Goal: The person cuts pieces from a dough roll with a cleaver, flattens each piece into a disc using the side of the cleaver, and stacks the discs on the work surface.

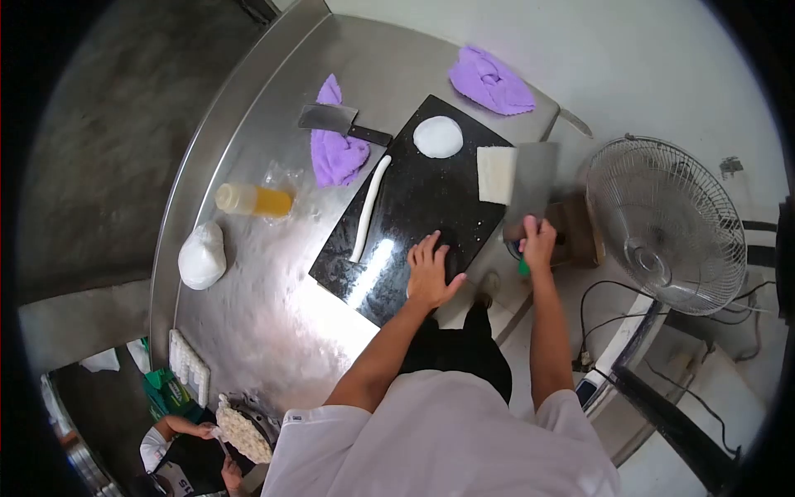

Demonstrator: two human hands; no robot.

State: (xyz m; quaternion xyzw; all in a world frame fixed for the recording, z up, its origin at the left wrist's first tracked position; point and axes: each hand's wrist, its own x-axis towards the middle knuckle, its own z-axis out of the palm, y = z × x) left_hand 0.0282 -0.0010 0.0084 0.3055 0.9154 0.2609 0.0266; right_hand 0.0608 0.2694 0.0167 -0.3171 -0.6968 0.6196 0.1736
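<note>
My right hand (539, 240) is closed around the handle of a broad-bladed cleaver (534, 176), held beside the right edge of the black board (414, 207). My left hand (430, 275) rests over the near part of the board with its fingers spread, holding nothing. A thin white dough rope (370, 209) lies along the board's left side. Toward the far end sits a flat round piece of white dough (437, 137). Close to the cleaver blade is a cream rectangular piece (495, 176) whose material I cannot make out.
Left of the board, a second cleaver (330, 118) lies across a purple cloth (339, 157). A bottle of yellow liquid (269, 201) and a white lump (202, 257) are farther left. Another purple cloth (490, 81) lies behind; a fan (667, 228) stands right. Another person's hand (199, 430) shows lower left.
</note>
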